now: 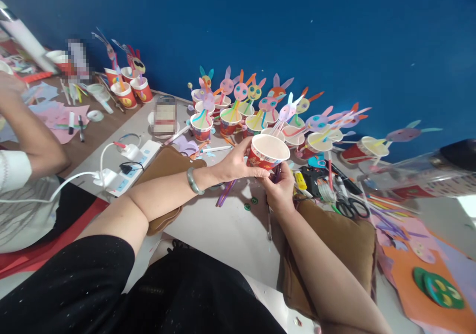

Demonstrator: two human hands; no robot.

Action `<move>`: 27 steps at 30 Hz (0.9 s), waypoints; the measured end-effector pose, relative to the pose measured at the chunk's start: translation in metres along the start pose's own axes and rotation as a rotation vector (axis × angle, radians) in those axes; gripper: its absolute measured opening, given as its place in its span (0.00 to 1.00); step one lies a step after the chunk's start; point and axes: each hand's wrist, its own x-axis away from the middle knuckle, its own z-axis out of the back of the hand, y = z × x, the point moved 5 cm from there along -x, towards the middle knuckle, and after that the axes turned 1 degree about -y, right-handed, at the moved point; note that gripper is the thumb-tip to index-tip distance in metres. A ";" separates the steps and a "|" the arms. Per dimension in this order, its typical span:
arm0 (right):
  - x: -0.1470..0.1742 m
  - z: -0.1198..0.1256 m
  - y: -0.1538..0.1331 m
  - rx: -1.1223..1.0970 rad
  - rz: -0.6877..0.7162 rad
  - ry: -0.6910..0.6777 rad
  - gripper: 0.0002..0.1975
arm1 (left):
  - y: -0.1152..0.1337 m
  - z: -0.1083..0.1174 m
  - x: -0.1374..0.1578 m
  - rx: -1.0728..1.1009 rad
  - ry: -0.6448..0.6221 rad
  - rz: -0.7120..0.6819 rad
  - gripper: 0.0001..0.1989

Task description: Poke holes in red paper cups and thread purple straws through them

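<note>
My left hand point(243, 163) grips a red patterned paper cup point(268, 163) from its left side, thumb across the front. The cup is tilted so its white inside shows. My right hand point(279, 187) is closed just below the cup's right side. Something dark purple shows at its fingers, partly hidden by the cup. Thin purple sticks point(225, 194) lie below my left hand. Small green round pieces point(254, 200) are on the table between my forearms.
Several paper cups with rabbit-faced figures point(241, 92) line the blue wall point(238, 21). At right are scissors point(352, 208), a brown cushion point(334, 249) and a clear bottle point(420, 172). A power strip point(136, 167) lies left, near another person's arm point(37, 125).
</note>
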 end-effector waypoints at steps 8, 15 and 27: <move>0.003 0.004 -0.004 0.058 0.062 0.032 0.26 | 0.000 0.005 -0.002 0.118 0.036 0.085 0.40; -0.002 0.002 0.002 -0.140 -0.043 -0.028 0.27 | 0.002 0.002 -0.004 0.315 -0.019 0.169 0.26; 0.000 -0.008 -0.001 -0.257 -0.104 -0.081 0.28 | 0.002 -0.010 0.003 0.235 -0.190 0.174 0.26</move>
